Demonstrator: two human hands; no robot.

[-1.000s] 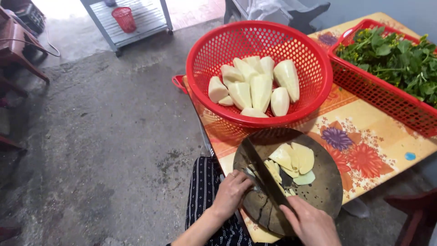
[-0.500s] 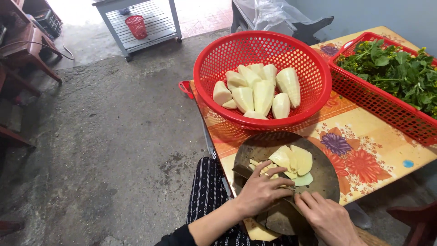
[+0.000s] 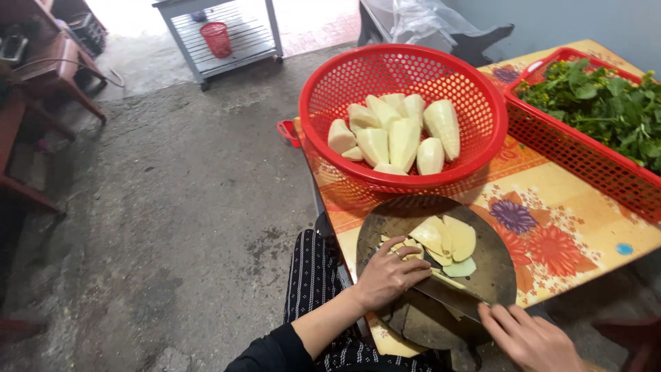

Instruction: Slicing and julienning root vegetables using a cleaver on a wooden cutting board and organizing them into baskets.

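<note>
The left hand [image 3: 389,275] is pressing down on a pale yellow vegetable piece [image 3: 406,249] on the round dark cutting board [image 3: 496,262], its fingers [image 3: 406,256] curled loosely over the piece rather than clamped around it. The right hand [image 3: 530,337] is resting at the near edge of the board, fingers mostly spread, touching the handle end of the cleaver [image 3: 451,293]; whether it is actually gripping the handle cannot be told. The blade is lying flat between the two hands.

Just beyond the left fingertips, cut slices [image 3: 447,241] are lying in a small overlapping heap. Farther out from the fingers, a round red basket [image 3: 385,76] is holding peeled wedges [image 3: 392,134] of the same vegetable, and off to the right a rectangular red crate [image 3: 585,155] is holding leafy greens [image 3: 606,103]. All are sitting on the desk [image 3: 571,227] with its flowered cloth.

The piece looks firm, stiff and fairly light, with a moist, probably slippery cut face, so it would best be pinned from above with bent fingertips kept back from the edge.
</note>
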